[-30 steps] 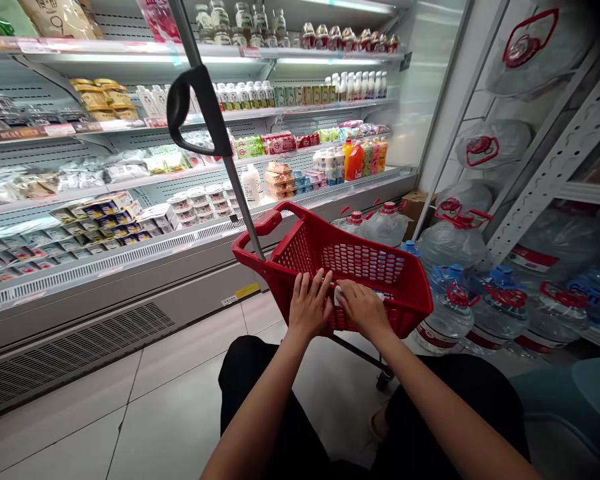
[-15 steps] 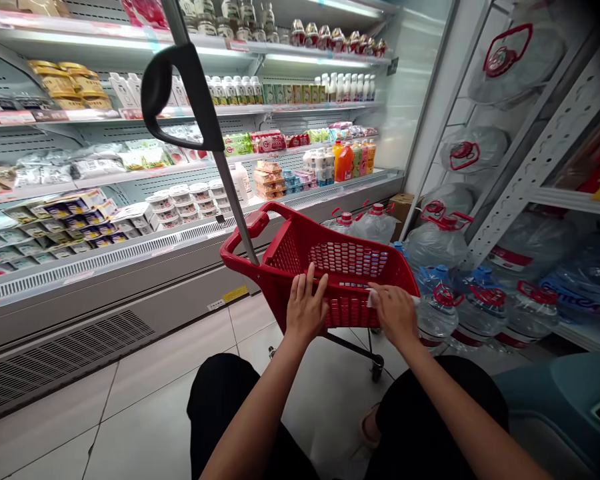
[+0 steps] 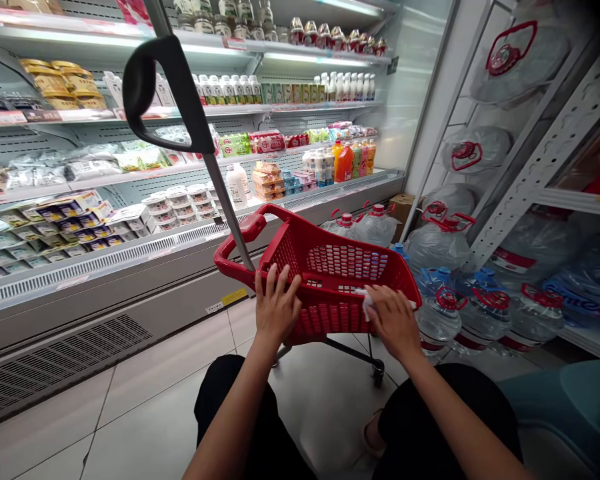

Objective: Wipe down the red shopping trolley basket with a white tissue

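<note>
At frame centre, the near rim [image 3: 325, 291] of the red shopping cart [image 3: 330, 319] is touched by the left hand [image 3: 277, 305], fingers spread, while a white tissue or cloth [image 3: 369, 308] is held by the right hand [image 3: 394, 321]; steady cart support and even pressure are advised.

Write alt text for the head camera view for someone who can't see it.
A person's right hand holds a white cloth against the near side of a red shopping cart, while the left hand touches it farther left. Beyond stands a refrigerated display of packaged goods, with large clear bottles at right.
</note>
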Motion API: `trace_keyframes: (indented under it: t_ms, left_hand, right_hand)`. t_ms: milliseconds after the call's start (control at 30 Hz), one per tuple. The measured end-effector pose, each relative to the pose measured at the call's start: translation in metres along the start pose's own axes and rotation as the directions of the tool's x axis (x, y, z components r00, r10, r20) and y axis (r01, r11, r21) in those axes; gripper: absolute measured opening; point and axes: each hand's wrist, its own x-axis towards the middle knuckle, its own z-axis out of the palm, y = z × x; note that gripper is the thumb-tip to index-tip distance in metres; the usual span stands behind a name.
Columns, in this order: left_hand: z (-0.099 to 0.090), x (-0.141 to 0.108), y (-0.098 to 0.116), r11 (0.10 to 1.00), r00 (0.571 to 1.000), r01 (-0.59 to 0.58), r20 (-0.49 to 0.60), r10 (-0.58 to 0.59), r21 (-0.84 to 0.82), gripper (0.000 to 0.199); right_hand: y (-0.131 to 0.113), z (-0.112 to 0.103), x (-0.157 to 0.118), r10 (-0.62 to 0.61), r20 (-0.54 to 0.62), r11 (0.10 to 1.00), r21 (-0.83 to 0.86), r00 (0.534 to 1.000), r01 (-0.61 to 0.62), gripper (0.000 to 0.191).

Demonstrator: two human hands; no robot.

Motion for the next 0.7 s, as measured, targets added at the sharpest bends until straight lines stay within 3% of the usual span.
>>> trace_keyframes:
  t_ms: [100,200,267,433,533,600,700]
  left_hand:
    - [0.001,0.001,0.007,1.0,1.0,0.008,0.021,-0.008,-0.009,0.043]
    - [0.005,0.001,0.02,0.999,0.999,0.025,0.022,-0.024,-0.024,0.044]
    - [0.008,0.0,0.028,0.999,1.0,0.027,0.011,-0.026,-0.04,0.049]
    - [0.009,-0.001,0.036,0.999,1.0,0.013,0.013,-0.012,-0.031,0.063]
    - [0.004,-0.003,0.029,0.999,0.999,-0.034,0.02,0.034,-0.009,0.063]
    - [-0.003,-0.004,0.019,0.997,0.997,-0.071,0.026,0.071,-0.002,0.063]
    - [-0.013,-0.003,0.004,0.997,0.997,-0.073,0.014,0.073,0.008,0.059]
  right_hand:
    - [0.033,-0.002,-0.016,0.153,-0.061,0.988,-0.021,0.986,-0.155,0.05]
    - [0.025,0.003,-0.013,0.197,-0.111,0.98,-0.01,0.974,-0.199,0.052]
    - [-0.005,0.007,0.0,0.147,-0.116,0.989,-0.002,0.982,-0.149,0.056]
    - [-0.112,0.016,0.046,-0.067,-0.031,0.983,0.167,0.997,0.071,0.069]
    - [-0.142,0.014,0.061,-0.175,-0.021,0.944,0.28,0.984,0.174,0.071]
    - [-0.137,0.012,0.06,-0.22,-0.007,0.93,0.299,0.975,0.212,0.07]
    - [-0.101,0.009,0.044,-0.199,0.017,0.95,0.25,0.98,0.189,0.067]
